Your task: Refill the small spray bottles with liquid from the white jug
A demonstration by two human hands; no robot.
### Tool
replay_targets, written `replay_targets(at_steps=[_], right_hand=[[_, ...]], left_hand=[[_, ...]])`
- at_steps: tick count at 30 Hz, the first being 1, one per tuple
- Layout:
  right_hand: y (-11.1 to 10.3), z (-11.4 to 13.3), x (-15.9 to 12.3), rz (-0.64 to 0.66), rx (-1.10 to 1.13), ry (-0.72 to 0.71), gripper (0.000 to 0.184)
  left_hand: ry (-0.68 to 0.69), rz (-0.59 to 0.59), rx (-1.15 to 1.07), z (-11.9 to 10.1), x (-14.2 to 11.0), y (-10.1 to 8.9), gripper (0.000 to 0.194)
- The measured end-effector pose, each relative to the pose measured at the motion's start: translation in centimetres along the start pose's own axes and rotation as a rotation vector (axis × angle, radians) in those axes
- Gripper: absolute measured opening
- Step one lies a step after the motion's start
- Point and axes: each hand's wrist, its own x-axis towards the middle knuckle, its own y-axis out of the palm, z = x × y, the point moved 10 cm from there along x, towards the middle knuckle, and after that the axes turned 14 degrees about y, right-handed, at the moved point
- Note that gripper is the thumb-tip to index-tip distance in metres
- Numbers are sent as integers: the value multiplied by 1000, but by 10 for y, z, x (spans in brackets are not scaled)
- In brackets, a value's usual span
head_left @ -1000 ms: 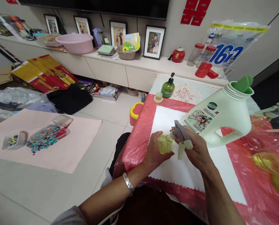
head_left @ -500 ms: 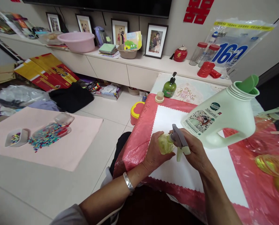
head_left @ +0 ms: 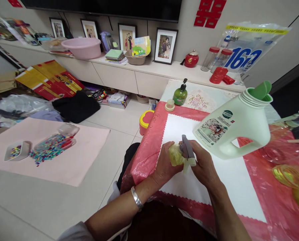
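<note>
My left hand (head_left: 166, 165) is wrapped round a small clear spray bottle (head_left: 176, 155) with yellowish contents, held tilted above the white scalloped mat (head_left: 197, 187). On its neck sits a grey and pale-green trigger spray head (head_left: 188, 149), which my right hand (head_left: 202, 162) grips from the right side. My right fingertips are partly hidden behind the spray head. Just beyond my right hand stands a large pale-green detergent jug (head_left: 236, 124), uncapped, with a green scoop-like piece (head_left: 261, 91) in its mouth.
A green pump bottle (head_left: 180, 95) and a small pale cap (head_left: 169, 105) stand at the table's far left. Red plastic sheeting (head_left: 146, 144) covers the table. Clear bottles lie at the right. Colourful beads (head_left: 47, 150) lie on a pink sheet (head_left: 71, 167) on the floor.
The spray head and my right hand have shifted slightly left, closer to my left hand. Both hands keep their hold. The view has moved a little.
</note>
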Motion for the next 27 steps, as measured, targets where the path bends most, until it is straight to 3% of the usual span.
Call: replay_targets(at_steps=[7, 12, 17, 21, 27], right_hand=[[-1, 5, -8, -125, 30, -12, 37], [0, 6, -13, -218, 57, -2, 29], [2, 4, -18, -302, 94, 23, 25], [1, 1, -19, -357, 104, 61, 22], [2, -3, -23, -431, 97, 63, 22]], left_hand=[[81, 94, -61, -26, 5, -8, 53], [52, 125, -48, -29, -1, -29, 76], [165, 184, -237, -51, 4, -36, 44], [119, 104, -384, -42, 10, -36, 31], [38, 3, -440, -25, 8, -23, 32]])
